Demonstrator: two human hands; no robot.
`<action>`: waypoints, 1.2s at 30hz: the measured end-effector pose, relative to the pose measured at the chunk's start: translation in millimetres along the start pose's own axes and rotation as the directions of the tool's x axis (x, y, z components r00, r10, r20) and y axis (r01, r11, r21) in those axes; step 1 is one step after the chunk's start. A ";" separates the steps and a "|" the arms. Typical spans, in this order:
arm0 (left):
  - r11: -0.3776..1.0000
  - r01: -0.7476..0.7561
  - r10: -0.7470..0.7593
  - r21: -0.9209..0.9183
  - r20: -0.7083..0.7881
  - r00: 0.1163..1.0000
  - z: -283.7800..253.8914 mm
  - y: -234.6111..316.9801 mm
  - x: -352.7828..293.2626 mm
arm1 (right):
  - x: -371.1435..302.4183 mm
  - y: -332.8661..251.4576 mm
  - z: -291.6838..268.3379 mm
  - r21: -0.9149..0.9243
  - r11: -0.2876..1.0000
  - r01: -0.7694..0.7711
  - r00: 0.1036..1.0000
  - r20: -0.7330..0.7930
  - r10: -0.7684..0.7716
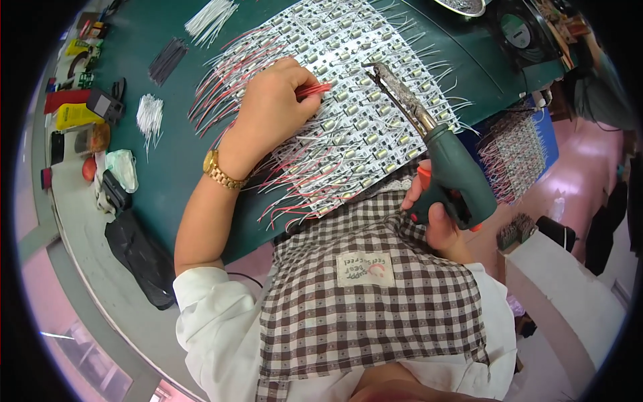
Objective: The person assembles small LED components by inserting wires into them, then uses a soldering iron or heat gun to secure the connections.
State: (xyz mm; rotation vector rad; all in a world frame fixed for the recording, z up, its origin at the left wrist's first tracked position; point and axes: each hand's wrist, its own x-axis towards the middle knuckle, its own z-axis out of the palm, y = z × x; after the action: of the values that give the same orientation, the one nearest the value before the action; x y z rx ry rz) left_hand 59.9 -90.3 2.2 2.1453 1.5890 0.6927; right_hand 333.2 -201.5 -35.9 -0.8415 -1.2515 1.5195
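Observation:
My left hand [280,100] is closed around a small bundle of red wires [320,89], their ends sticking out past the thumb and fingertips. It hovers over or rests on a large panel of white circuit boards [372,130]; contact is hard to make out. Red and white wires fan out from the panel's left edge, and white ones from its right. In my right hand [437,221] is a dark green soldering gun [462,174] with an orange trigger. Its blackened tip points up and left above the boards, apart from the red wires.
On the green table [191,120] to the left lie bundles of white wires [149,117] and dark wires [167,60]. A metal dish [464,7] and a round reel [516,30] stand at the far right. Another wired panel [516,157] sits lower at right.

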 end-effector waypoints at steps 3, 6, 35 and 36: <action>0.998 -0.064 0.065 -0.020 0.049 0.997 -14.3 0.9 0.5 | -1.4 -0.7 2.2 0.005 1.000 0.025 1.000 -0.018 -0.025; 0.999 -0.038 0.042 0.021 -0.237 0.971 -25.9 -8.6 5.4 | -6.7 3.4 -0.1 -0.006 0.999 0.050 0.998 -0.025 -0.050; 0.994 0.060 -0.066 -0.091 -0.069 0.995 9.6 20.7 -14.7 | -17.2 7.5 -9.8 -0.198 0.980 0.036 0.970 0.244 0.014; 0.996 0.052 -0.058 -0.073 -0.076 0.995 10.5 19.8 -14.5 | -20.2 9.3 -7.6 -0.087 0.995 -0.044 0.975 0.212 0.062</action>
State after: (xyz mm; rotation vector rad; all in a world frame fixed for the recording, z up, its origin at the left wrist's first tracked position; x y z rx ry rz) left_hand 77.9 -110.0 2.7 2.0392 1.6318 0.8117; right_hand 344.0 -218.5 -48.0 -0.7840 -1.4670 1.6452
